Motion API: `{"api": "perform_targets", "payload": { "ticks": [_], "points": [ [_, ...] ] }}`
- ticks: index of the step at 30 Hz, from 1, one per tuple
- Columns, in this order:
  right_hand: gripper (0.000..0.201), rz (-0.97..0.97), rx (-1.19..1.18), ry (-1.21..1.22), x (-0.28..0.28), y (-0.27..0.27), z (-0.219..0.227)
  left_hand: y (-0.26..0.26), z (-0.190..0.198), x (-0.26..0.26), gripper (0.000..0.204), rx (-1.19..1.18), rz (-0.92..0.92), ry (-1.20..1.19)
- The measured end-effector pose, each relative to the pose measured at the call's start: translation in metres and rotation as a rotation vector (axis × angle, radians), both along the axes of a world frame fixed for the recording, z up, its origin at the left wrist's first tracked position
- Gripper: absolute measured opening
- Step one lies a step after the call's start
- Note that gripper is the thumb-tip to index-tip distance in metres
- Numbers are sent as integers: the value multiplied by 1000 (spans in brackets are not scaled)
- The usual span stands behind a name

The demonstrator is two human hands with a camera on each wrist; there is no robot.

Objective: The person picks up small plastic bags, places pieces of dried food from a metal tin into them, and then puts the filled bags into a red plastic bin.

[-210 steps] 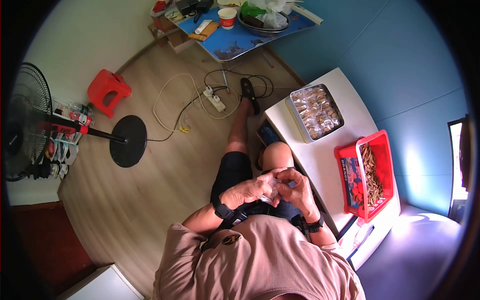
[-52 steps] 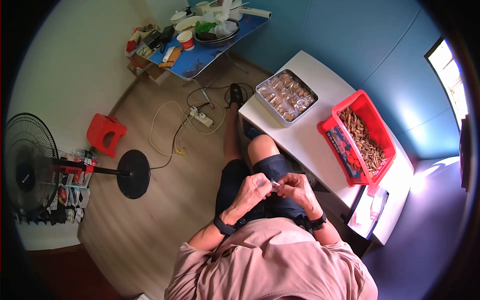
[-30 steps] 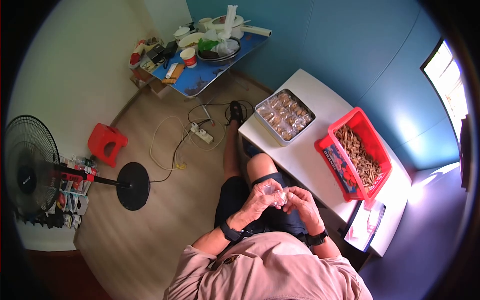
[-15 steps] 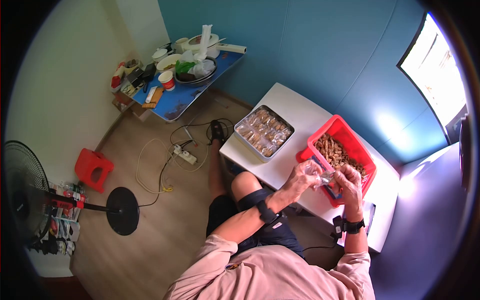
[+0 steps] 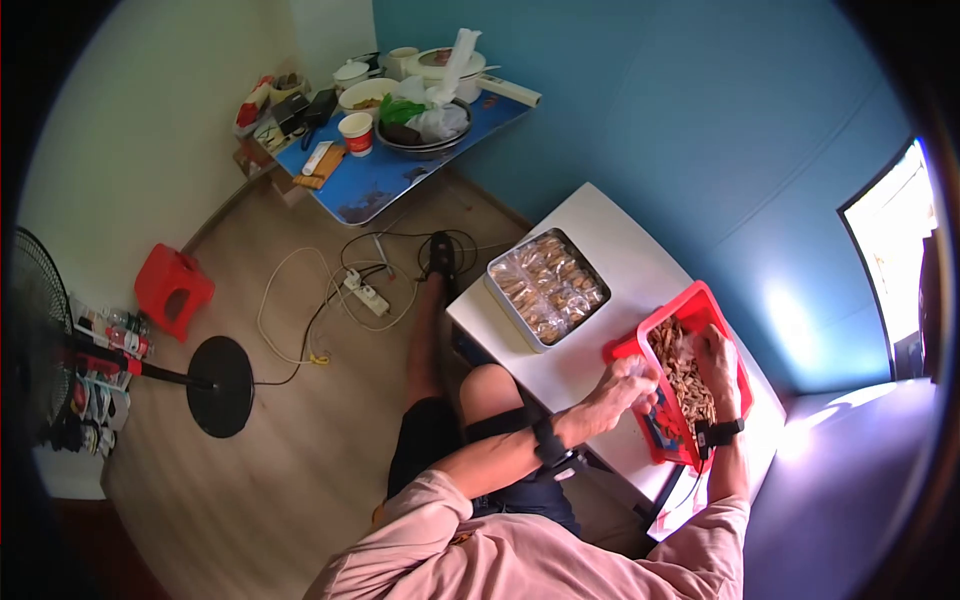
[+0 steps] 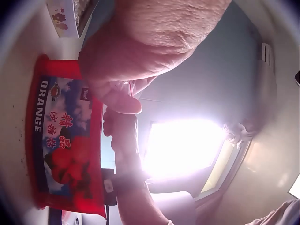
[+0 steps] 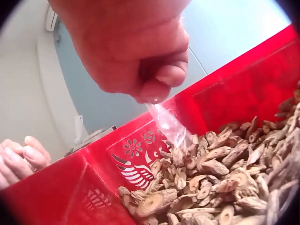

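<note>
Right hand (image 7: 129,51) pinches clear plastic strip (image 7: 168,124) over brown dried slices (image 7: 218,171); left hand (image 6: 145,44) pinches clear film (image 6: 124,86). Likely bagging; next wants steady lift.

Between my left hand (image 5: 612,398) and right hand (image 5: 718,360), the wall of the red basket (image 5: 690,298) obstructs low crossing. Beneath my right hand, clear plastic (image 7: 166,124) and dried pieces (image 7: 211,166) impede descent. Ahead of my left, a gap runs between basket and tin (image 5: 513,318).

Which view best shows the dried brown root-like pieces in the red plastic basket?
Right wrist: the pieces lie close, cut ends visible. The head view shows them small, partly behind the right hand; the left wrist view, only the basket from outside.
</note>
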State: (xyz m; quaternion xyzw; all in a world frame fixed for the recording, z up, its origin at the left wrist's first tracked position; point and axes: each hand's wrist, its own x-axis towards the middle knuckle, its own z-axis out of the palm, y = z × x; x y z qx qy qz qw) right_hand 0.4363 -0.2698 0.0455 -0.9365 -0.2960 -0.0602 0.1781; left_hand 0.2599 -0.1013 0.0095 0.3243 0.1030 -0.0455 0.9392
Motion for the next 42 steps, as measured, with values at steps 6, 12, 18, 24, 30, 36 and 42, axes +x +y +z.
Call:
{"api": "perform_targets", "payload": {
  "ticks": [6,12,18,24,30,36,42],
  "points": [
    [8,93,-129,-76,-2,7,2,37,-30,-51,9,-94,-48,22],
    [9,10,46,40,-22,13,22,62,-70,-80,12,-437,-132,88],
    [14,233,572,616,-99,36,83,71,-67,-106,21,-405,-183,-1],
    [13,724,350,1051,-189,78,75,68,-55,-135,32,-529,-359,-19],
    [8,957,242,561,-226,119,16,67,-42,-182,51,-504,-238,5],
    [11,873,75,358,-246,117,-3,77,-32,-205,48,-485,-181,79],
    [18,791,99,284,-255,110,-13,73,-30,-206,26,-220,-211,10]
  ]
}}
